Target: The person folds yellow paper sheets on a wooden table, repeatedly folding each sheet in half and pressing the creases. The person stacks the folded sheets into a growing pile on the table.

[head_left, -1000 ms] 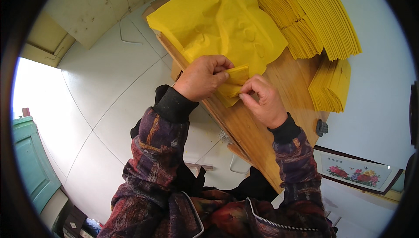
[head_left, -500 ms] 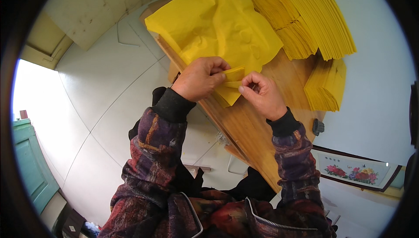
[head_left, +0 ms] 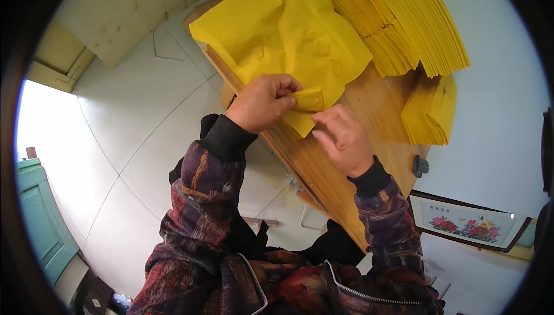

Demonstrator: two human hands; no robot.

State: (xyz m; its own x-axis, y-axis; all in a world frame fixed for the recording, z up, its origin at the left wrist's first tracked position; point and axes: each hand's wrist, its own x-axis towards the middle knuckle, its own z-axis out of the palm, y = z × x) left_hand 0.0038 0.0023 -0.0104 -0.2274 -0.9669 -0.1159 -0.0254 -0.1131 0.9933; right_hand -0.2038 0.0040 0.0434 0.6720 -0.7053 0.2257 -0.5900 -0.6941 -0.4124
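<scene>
My left hand pinches a small folded packet of yellow paper between thumb and fingers, near the table's left edge. Beside it, my right hand has its thumb and fingers apart, with the fingertips close to the packet's lower right corner and nothing visible between them. Under and beyond both hands spreads a large creased yellow sheet, covering the far end of the wooden table. Whether the packet is joined to that sheet I cannot tell.
Tall stacks of folded yellow paper stand at the far right, with a smaller folded stack nearer. A small dark object sits by the table's right edge. A framed flower picture is at the right. Tiled floor lies to the left.
My right thumb and fingers have parted from their pinch on the paper, and that hand has drawn slightly down. My left hand keeps its hold on the packet.
</scene>
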